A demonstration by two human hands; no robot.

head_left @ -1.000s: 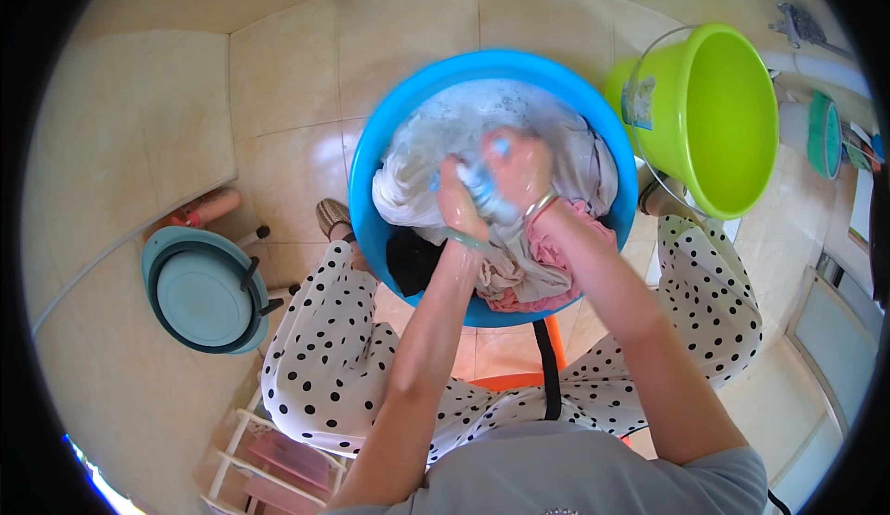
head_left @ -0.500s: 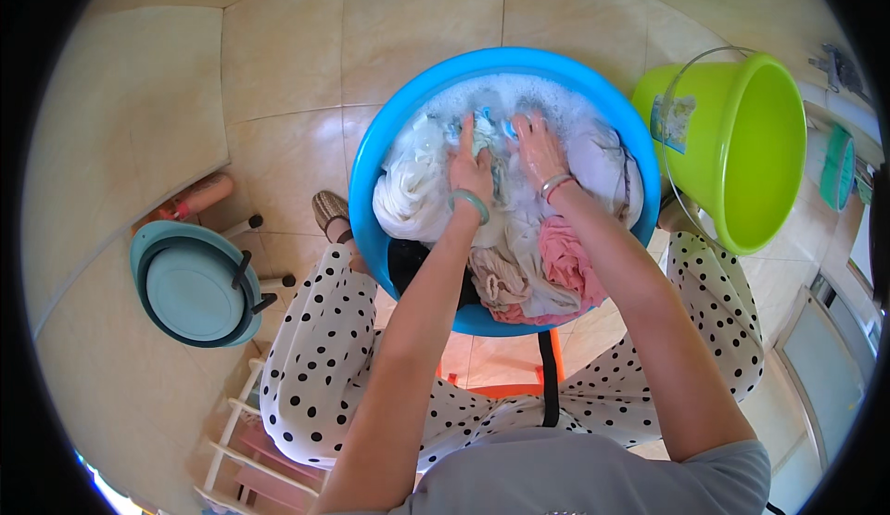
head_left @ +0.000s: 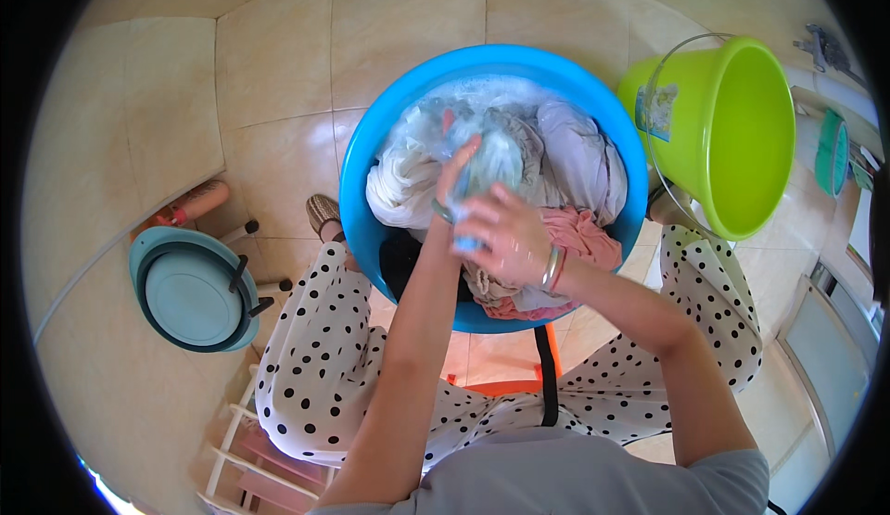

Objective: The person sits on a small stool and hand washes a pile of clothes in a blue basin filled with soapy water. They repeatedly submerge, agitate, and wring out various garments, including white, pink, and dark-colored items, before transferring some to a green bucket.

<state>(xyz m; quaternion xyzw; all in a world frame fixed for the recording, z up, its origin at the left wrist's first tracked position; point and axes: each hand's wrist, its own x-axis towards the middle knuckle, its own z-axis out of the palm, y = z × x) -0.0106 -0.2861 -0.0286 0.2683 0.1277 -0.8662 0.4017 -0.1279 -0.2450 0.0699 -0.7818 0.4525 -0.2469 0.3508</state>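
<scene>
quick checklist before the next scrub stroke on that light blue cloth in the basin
1. Both hands on the cloth: ok. The left hand and right hand clutch the pale blue wet garment.
2. Garment over the basin: ok. It sits above the round blue plastic basin, not past its rim.
3. Suds present: ok. Foam shows around the white cloth at the far side.
4. Other laundry contained: ok. The pink cloth lies inside the basin.
5. Rinse bucket at hand: ok. The lime green plastic bucket stands beside the basin.
6. Water in that bucket: cannot tell.
</scene>
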